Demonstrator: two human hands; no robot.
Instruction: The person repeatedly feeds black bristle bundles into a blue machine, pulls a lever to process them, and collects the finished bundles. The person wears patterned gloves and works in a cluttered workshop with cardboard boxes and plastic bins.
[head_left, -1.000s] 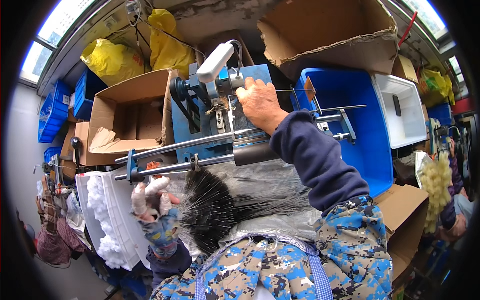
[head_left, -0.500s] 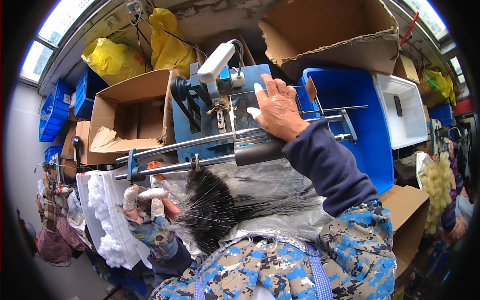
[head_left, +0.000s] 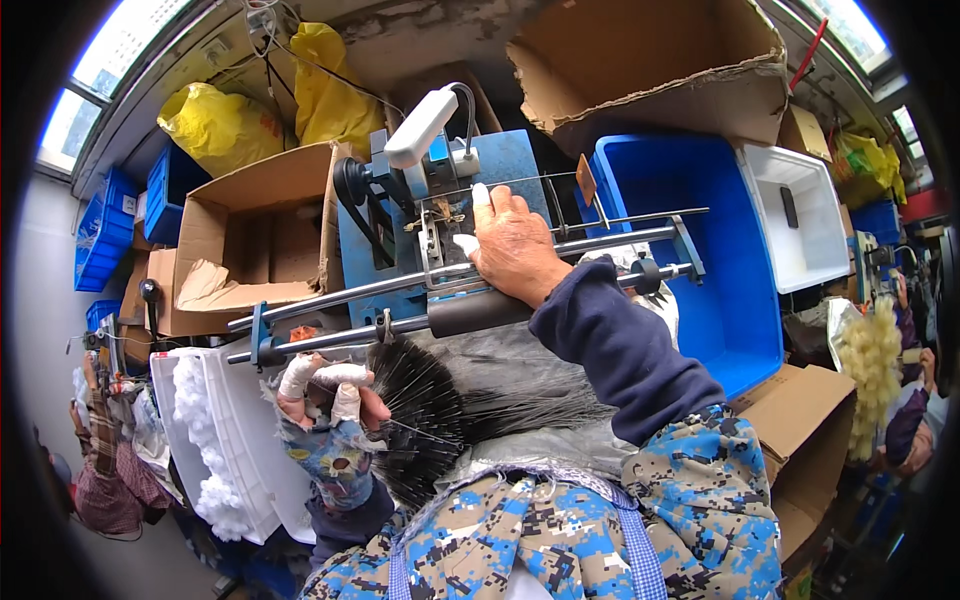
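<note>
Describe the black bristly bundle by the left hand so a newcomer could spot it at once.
Start at the blue machine with two long metal rails. Just below the rails, the left hand, fingers taped white, holds the black bristle bundle. It alone is a spiky black fan; beside it sits fluffy white material.

Open brown cardboard box (head_left: 262, 240) left of machine, larger one (head_left: 650, 70) top right, possibly empty

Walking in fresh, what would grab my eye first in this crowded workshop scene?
Probably the fan of thin black bristles spread low in the middle, pinched at its left edge by the left hand with white-taped fingers. Just above, the right hand rests on the blue metal bench machine, beside its long steel rails. The deep blue plastic bin to the right and the yellow plastic bags at upper left add the loudest colour.
</note>
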